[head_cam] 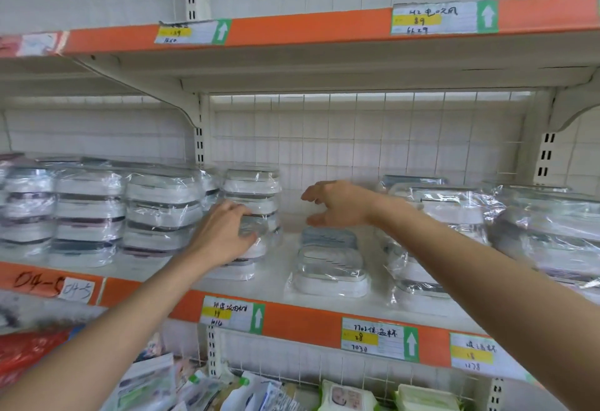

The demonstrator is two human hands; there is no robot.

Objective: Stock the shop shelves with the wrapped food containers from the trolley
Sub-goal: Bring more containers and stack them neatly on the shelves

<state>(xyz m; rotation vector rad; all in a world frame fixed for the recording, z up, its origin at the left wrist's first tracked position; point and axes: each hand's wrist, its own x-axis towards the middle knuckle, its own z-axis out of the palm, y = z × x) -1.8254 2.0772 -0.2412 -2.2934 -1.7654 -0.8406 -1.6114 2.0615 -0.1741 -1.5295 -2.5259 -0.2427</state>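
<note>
Plastic-wrapped food containers fill the middle shelf (292,310). My left hand (224,232) rests with its fingers curled on the front of a tall stack of wrapped containers (256,190). A short stack of two wrapped containers (329,264) stands alone in the gap to the right of it. My right hand (337,204) hovers just above and behind that short stack, fingers spread, holding nothing. More wrapped stacks stand to the left (156,212) and loose wrapped containers lie to the right (454,206). The trolley is out of view.
An orange-edged upper shelf (308,27) overhangs close above. Price labels (376,337) line the shelf edges. A white upright (199,138) splits the bays. Below lie packs of wipes (347,397) and other packets (152,384).
</note>
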